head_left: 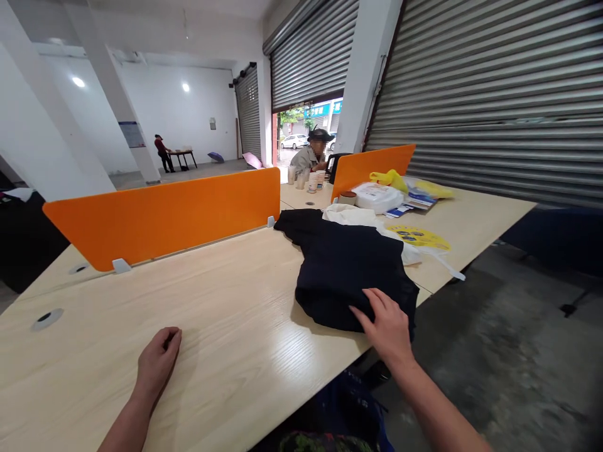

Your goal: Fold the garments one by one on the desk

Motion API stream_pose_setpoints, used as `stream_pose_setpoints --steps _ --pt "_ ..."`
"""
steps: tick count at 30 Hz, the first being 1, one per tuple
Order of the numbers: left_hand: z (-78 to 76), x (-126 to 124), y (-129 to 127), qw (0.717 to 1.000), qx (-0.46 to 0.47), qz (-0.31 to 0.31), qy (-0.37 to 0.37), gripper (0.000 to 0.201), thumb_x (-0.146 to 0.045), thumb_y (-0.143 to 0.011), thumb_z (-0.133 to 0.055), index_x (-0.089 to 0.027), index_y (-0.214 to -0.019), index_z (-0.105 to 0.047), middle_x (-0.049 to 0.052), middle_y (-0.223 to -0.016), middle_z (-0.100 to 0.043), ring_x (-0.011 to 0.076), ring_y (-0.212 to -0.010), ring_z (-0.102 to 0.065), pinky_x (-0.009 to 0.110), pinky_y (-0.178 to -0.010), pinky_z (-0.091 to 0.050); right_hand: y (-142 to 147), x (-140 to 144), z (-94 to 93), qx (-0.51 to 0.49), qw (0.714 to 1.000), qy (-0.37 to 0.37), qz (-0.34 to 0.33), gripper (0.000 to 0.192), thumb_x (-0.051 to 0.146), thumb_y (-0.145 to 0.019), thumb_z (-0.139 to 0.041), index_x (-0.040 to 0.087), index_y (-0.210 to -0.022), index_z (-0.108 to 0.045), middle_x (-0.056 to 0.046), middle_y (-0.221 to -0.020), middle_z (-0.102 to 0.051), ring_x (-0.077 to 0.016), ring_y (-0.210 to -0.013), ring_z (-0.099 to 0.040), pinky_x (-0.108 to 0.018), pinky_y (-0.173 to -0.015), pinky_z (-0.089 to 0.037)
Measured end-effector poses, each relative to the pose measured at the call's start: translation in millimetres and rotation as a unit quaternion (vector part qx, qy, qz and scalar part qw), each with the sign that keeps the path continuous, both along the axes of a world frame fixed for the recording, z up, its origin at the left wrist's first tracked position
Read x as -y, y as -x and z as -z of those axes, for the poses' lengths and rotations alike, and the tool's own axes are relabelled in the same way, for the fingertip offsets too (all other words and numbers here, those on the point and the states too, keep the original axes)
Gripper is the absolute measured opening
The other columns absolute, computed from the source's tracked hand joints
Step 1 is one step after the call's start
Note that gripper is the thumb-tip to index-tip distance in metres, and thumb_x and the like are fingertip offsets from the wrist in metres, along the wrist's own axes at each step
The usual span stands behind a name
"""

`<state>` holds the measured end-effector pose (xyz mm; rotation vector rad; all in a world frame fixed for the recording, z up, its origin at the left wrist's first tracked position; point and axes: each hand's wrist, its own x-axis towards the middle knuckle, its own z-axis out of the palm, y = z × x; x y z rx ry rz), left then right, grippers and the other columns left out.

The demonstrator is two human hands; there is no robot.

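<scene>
A black short-sleeved garment [348, 267], seemingly a T-shirt, lies bunched and partly folded near the table's right edge. My right hand [389, 323] rests on its near end, thumb and fingers apart, touching the cloth. Some way to the left, my left hand [159, 361] lies on the pale wooden table [226, 351] with its fingers curled into a loose fist; nothing shows in it. Beneath the far side of the garment is white cloth [351, 215], and a yellow fan-shaped item [419, 237] with a white handle sits beside it.
Orange dividers [188, 210] stand along the table's middle. Beyond the garment are a white plastic container [378, 198], a brown-topped round tub [347, 198], a yellow bag [390, 179] and paper cups [313, 182]. A person in a hat [311, 157] sits across the table.
</scene>
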<state>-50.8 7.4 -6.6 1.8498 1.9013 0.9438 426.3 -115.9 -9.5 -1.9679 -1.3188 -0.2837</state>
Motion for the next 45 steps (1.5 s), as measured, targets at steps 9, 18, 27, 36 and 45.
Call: stream_pose_setpoints --steps 9,18,27,36,45 --pt "-3.4 1 -4 1.000 -0.016 0.007 0.001 0.033 -0.051 -0.077 -0.046 -0.024 -0.083 -0.063 0.001 -0.082 -0.070 0.0197 -0.075 -0.063 0.028 -0.067 -0.046 -66 -38 -64.0 -0.138 0.985 -0.012 0.105 0.035 0.025 -0.081 -0.043 0.015 -0.099 -0.070 -0.016 -0.099 -0.070 -0.0315 -0.098 -0.063 -0.045 -0.085 -0.048" --pt "-7.0 1 -3 1.000 -0.008 0.001 -0.006 0.033 -0.052 -0.074 -0.047 -0.024 -0.081 -0.063 0.000 -0.079 -0.071 0.0201 -0.073 -0.063 0.028 -0.065 -0.047 133 -169 -109.7 0.195 0.910 -0.021 -0.366 0.017 0.019 -0.085 -0.055 0.023 -0.096 -0.067 -0.002 -0.103 -0.069 -0.0160 -0.105 -0.057 -0.039 -0.110 -0.028" --pt "-4.9 -2 -2 1.000 0.000 0.007 0.018 0.035 -0.053 -0.075 -0.046 -0.024 -0.083 -0.063 0.001 -0.081 -0.070 0.0209 -0.077 -0.063 0.029 -0.069 -0.046 69 -105 -52.6 0.157 0.954 0.008 -0.257 0.028 0.028 -0.084 -0.061 0.020 -0.111 -0.063 -0.013 -0.121 -0.062 -0.0270 -0.116 -0.053 -0.047 -0.101 -0.035" --pt "-0.6 -2 -5 1.000 -0.015 0.012 0.002 0.030 -0.047 -0.080 -0.044 -0.024 -0.084 -0.062 0.000 -0.081 -0.069 0.0181 -0.075 -0.061 0.028 -0.069 -0.044 -35 -80 -29.7 -0.341 0.936 0.068 -0.057 0.032 0.052 -0.076 -0.058 0.021 -0.075 -0.064 -0.011 -0.078 -0.068 -0.0283 -0.082 -0.065 -0.041 -0.076 -0.051" --pt "4.1 -2 -2 0.980 0.177 -0.059 -0.063 0.039 -0.057 -0.083 -0.045 -0.021 -0.093 -0.056 -0.002 -0.070 -0.059 0.0142 -0.057 -0.055 0.026 -0.057 -0.046 215 -110 -75.4 -0.297 0.756 0.077 -0.577 0.043 0.057 -0.080 -0.060 0.016 -0.070 -0.058 0.003 -0.066 -0.056 -0.0115 -0.064 -0.053 -0.025 -0.063 -0.045"
